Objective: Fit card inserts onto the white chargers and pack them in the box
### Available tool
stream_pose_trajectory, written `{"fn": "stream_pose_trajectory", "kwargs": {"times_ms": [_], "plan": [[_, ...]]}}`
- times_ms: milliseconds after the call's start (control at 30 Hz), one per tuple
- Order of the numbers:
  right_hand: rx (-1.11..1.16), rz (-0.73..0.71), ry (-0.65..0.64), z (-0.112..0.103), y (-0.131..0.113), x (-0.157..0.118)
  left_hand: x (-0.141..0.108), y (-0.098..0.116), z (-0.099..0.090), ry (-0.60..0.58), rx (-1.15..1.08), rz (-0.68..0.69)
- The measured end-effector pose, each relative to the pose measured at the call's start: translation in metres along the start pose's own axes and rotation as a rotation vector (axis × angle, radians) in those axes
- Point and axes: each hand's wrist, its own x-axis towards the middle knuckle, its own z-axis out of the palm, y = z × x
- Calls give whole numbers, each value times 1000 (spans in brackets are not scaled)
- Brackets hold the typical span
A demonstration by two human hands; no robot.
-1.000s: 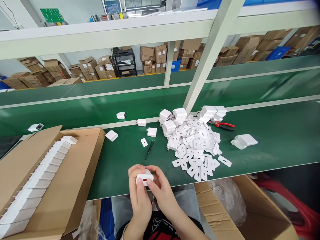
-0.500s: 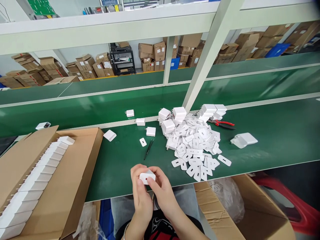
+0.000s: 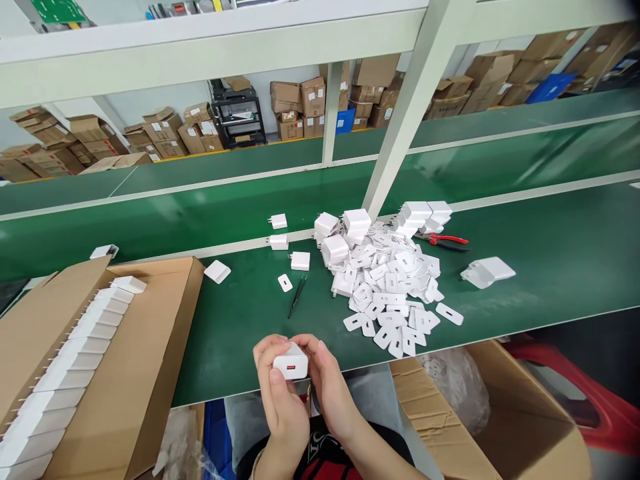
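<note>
A white charger block (image 3: 291,362), its face with a red slot turned up toward me, is between my hands near the bench's front edge. My left hand (image 3: 280,390) grips it from the left. My right hand (image 3: 327,377) closes round its right side, fingers bent behind it. Beyond them lie black tweezers (image 3: 297,296) and a small white faceplate (image 3: 285,283). A big heap of white faceplates (image 3: 393,283) spreads to the right, with several chargers (image 3: 336,249) on its left and back.
An open cardboard box (image 3: 165,360) with a row of chargers (image 3: 75,353) stands left. Red-handled pliers (image 3: 445,240) and an adapter (image 3: 487,272) lie right. A slanted post (image 3: 400,113) rises behind the heap. Another carton (image 3: 525,413) sits below the bench edge.
My right thumb has moved off the charger's face, so the red slot shows fully. The charger has tilted and shifted slightly. On the belt behind, the farthest chargers have moved right.
</note>
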Motion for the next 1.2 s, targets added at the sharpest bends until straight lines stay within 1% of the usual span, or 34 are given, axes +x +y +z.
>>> {"fn": "stream_pose_trajectory", "kwargs": {"times_ms": [133, 233, 333, 400, 467, 500, 533, 600, 633, 700, 767, 800, 933, 1000, 1100, 1200], "plan": [[-22, -15, -32, -1, -3, -4, 0, 3, 2, 37, -47, -42], [-86, -37, -52, 1, -4, -6, -1, 3, 3, 53, -65, -57], [-124, -23, -41, 2, -3, -5, 2, 4, -1, 33, -3, -72], [-129, -66, -19, -2, -4, -2, 9, 5, -9, -46, 123, -77], [-169, -175, 17, -9, -6, 1, 19, 6, -19, -173, 253, -70], [-203, -241, 35, -13, -9, 2, 24, 6, -24, -249, 282, -68], [-237, -301, 44, -18, -11, 3, 29, 6, -29, -324, 277, -75], [-280, -378, 29, -26, -16, 4, 34, 5, -35, -451, 182, -120], [-288, -391, 7, -28, -17, 4, 35, 5, -37, -494, 113, -154], [-288, -393, -29, -31, -18, 4, 34, 4, -37, -529, -15, -207], [-276, -383, -39, -32, -15, 2, 30, 2, -36, -526, -78, -213], [-266, -375, -38, -31, -14, 2, 28, 2, -36, -510, -82, -194], [-250, -332, -46, -30, -8, 1, 19, 0, -34, -417, 2, -44], [-265, -324, -51, -29, -7, 2, 15, 0, -32, -389, 65, 9], [-276, -327, -32, -27, -8, 3, 9, 3, -27, -359, 145, 28], [-274, -328, 21, -25, -6, 2, 5, 3, -21, -329, 138, 4]]}}
